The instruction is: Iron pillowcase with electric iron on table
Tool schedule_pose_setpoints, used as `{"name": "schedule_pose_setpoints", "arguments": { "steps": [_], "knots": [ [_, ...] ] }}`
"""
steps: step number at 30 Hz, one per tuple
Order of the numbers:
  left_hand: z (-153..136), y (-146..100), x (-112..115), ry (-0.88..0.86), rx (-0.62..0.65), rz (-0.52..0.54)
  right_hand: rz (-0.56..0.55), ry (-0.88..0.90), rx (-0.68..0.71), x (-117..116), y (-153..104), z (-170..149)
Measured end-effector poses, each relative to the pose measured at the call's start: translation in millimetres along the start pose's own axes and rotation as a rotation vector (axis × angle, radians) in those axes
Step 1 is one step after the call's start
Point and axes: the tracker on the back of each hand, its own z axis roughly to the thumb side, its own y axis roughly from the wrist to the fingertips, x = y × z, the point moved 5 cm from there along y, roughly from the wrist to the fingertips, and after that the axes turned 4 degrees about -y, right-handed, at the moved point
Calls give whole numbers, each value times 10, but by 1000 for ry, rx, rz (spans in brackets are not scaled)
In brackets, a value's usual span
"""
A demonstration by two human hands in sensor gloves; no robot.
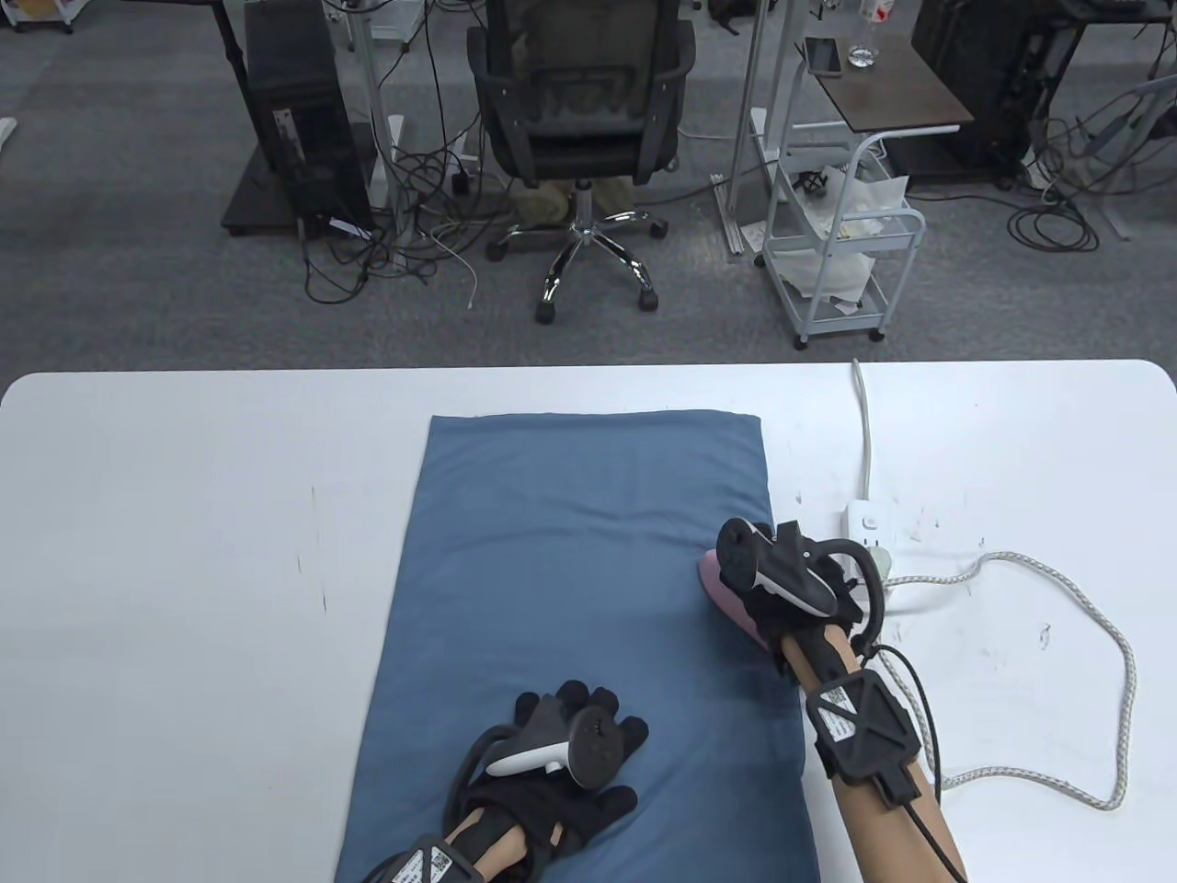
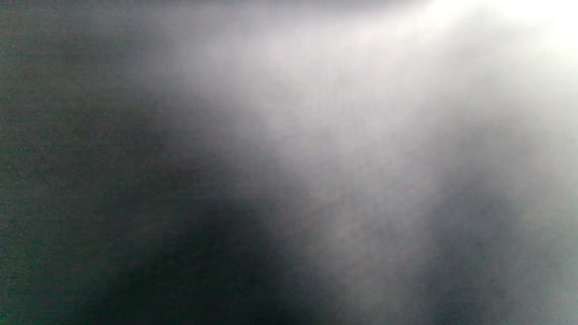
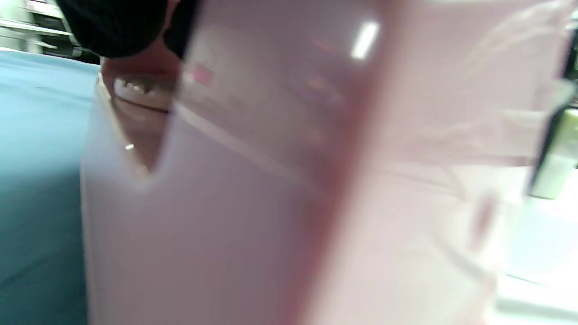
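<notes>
On the white desk in the table view, the blue pillowcase lies flat at the centre, running from 12 down to 6 o'clock. The left hand rests on its near end at about 6 o'clock, fingers spread flat, pressing the cloth and holding nothing. The right hand sits at the pillowcase's right edge, around 3 o'clock, wrapped over the pink iron, whose nose points in over the cloth. Its cord loops off toward 4 o'clock, beside a power strip.

The left wrist view is a grey blur; nothing can be told from it.

In the right wrist view, the iron fills the frame, with a gloved finger curled at its top and blue cloth at 9 o'clock.

The step looks like the start of a pass; next the iron must slide across toward 9 o'clock while the left hand pins the cloth.
</notes>
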Motion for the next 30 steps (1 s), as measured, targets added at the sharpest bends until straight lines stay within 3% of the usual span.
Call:
{"name": "schedule_pose_setpoints", "arguments": {
  "steps": [6, 12, 17, 23, 30],
  "knots": [
    [0, 0, 0, 0, 0, 0, 35, 129, -52, -7, 77, -152],
    [0, 0, 0, 0, 0, 0, -61, 392, 32, 242, -193, -272],
    [-2, -1, 2, -1, 0, 0, -141, 376, 139, 474, -455, -235],
    [4, -10, -33, -5, 4, 18, -125, 439, 208, 532, -505, -173],
    [-25, -80, -467, 3, 5, 158, -156, 415, 235, 618, -538, -197]
  ]
}}
